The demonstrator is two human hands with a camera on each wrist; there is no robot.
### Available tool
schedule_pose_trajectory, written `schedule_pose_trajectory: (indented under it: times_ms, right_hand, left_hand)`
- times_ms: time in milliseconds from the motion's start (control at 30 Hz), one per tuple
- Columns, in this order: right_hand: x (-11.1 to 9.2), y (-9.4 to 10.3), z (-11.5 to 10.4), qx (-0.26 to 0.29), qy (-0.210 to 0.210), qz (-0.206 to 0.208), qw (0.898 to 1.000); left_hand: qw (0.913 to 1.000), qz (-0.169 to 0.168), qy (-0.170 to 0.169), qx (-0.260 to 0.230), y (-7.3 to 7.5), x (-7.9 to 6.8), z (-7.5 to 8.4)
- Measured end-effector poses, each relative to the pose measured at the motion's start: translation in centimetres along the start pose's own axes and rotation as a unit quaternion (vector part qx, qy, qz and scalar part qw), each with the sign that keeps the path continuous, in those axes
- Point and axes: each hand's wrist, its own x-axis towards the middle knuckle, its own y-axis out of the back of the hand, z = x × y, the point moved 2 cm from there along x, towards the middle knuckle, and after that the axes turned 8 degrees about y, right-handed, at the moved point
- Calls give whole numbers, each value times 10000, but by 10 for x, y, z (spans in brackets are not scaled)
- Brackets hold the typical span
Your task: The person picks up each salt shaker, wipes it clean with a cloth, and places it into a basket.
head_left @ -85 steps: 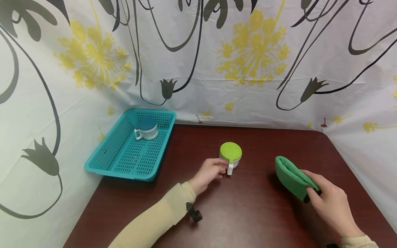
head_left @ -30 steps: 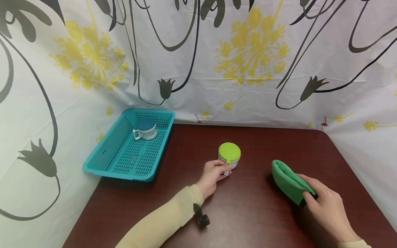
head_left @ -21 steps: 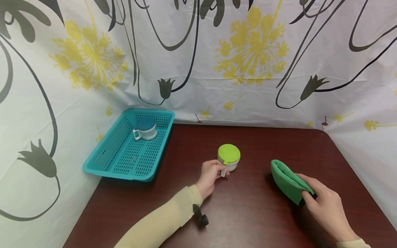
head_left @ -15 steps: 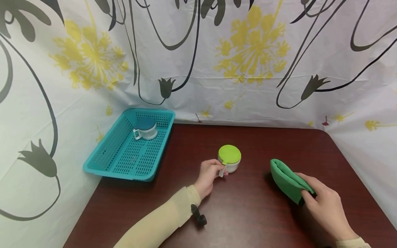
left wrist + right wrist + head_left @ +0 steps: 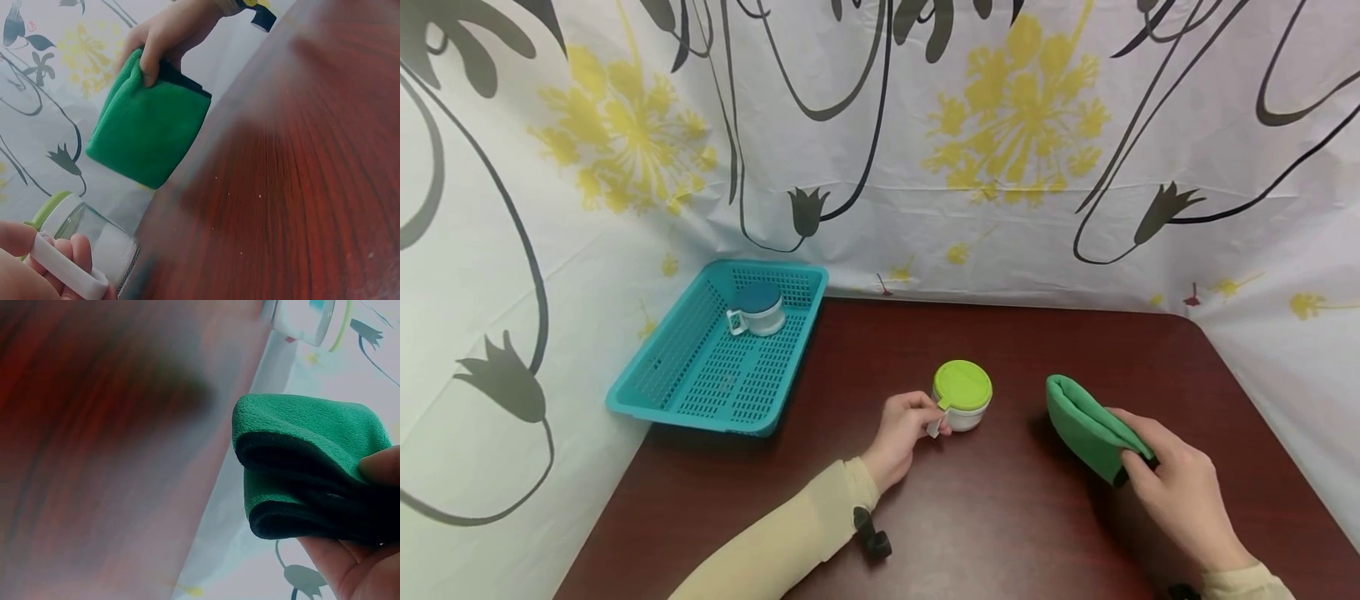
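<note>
Green-lidded jar (image 5: 964,402) is held by its handle (image 5: 69,270) in the left hand (image 5: 904,435), mid-counter (image 5: 1000,533); base contact can't be confirmed. Folded green cloth (image 5: 1092,432) is gripped in the right hand (image 5: 1182,493), off the surface, well right of the jar. For good control, handle should be pinched firmly, jar held level, fold not allowed to slip. Clear jar wall is shown best by left wrist view; cloth's black underside by right wrist view. Blue-lidded jar (image 5: 759,313) in teal basket (image 5: 718,379) is made out only from head view.
</note>
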Motion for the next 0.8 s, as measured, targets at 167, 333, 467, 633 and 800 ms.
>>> schedule_pose_trajectory:
  times_ms: [167,333,467,633,800]
  right_hand:
    - [9,1,-9,39,12,22,10000]
    - [17,-2,-19,201,52,54,9998]
    - [25,-5,-28,262,146,44,9995]
    - [36,-8,-43,358,393,78,9986]
    - [49,-11,-61,346,944,213,9947]
  left_hand:
    - [9998,-101,-150,88,0,-8,3]
    - [9994,-170,-246,151,1,-19,8]
    - [9991,-202,-291,216,2,-27,11]
    - [9986,-326,-319,271,4,-34,12]
    - [9980,-417,-329,336,4,-41,14]
